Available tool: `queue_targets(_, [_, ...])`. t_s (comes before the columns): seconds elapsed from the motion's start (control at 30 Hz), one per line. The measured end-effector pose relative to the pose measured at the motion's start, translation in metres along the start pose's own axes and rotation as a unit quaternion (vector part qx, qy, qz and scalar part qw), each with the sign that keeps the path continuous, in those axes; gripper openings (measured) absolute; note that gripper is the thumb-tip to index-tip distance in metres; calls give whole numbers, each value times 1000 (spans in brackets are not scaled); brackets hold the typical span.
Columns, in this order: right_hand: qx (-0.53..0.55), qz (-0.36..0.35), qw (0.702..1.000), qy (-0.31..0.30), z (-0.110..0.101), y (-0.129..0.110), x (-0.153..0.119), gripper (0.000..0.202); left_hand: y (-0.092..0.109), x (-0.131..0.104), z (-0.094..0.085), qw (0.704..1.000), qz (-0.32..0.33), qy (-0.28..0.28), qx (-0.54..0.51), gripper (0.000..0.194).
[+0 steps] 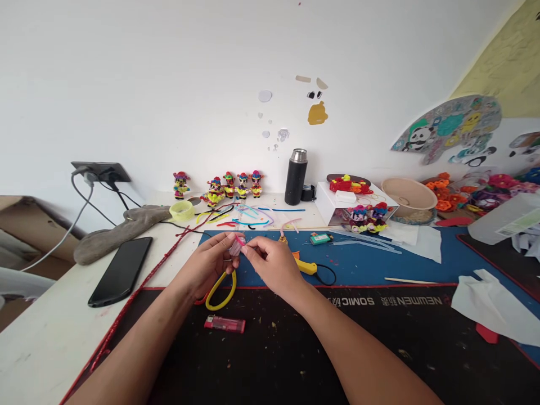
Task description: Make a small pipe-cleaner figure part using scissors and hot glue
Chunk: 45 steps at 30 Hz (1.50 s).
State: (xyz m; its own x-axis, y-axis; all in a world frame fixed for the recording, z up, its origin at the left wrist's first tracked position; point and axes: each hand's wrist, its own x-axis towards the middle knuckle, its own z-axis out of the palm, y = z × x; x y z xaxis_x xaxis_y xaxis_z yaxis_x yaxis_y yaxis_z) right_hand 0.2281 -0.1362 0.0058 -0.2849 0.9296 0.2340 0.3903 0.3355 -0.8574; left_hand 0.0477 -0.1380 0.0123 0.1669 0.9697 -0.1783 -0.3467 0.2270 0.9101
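Note:
My left hand point(211, 259) is closed around a small pale pink, clear-looking piece point(235, 248) at the middle of the desk. A short bright pink strand point(240, 241) lies across that piece. My right hand point(274, 263) pinches the strand's end between thumb and forefinger, and the two hands nearly touch. Just below my left hand are scissors with yellow and red handles point(221, 307); their blades are hidden. A pink lighter point(225, 324) lies nearer to me on the black mat. Beside my right wrist is a yellow-handled tool point(306, 266), partly covered by the hand.
Pipe cleaners point(253, 214) are scattered at the back, before several small dolls point(242, 185). A black flask point(296, 177) stands by a white box point(327, 205). A phone point(120, 271) and a long red twisted cord point(156, 267) lie left. White paper point(495, 304) lies right.

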Motion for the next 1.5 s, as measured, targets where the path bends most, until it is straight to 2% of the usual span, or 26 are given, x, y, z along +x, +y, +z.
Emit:
queue_targets(0.43, [11, 4, 1000, 0, -1, -2, -1, 24, 1, 1, -1, 1000, -5, 14, -1, 32])
queue_targets(0.73, [42, 35, 998, -16, 2, 4, 0, 28, 0, 2, 2, 999, -27, 28, -24, 25])
queue_targets(0.93, [108, 54, 993, -16, 5, 11, 2, 30, 0, 2, 6, 998, -27, 26, -50, 21])
queue_targets(1.33, [223, 107, 969, -23, 4, 11, 6, 42, -4, 4, 6, 998, -10, 27, -48, 28])
queue_targets(1.5, [200, 97, 975, -15, 6, 15, 7, 38, -7, 5, 6, 998, -13, 27, -59, 30])
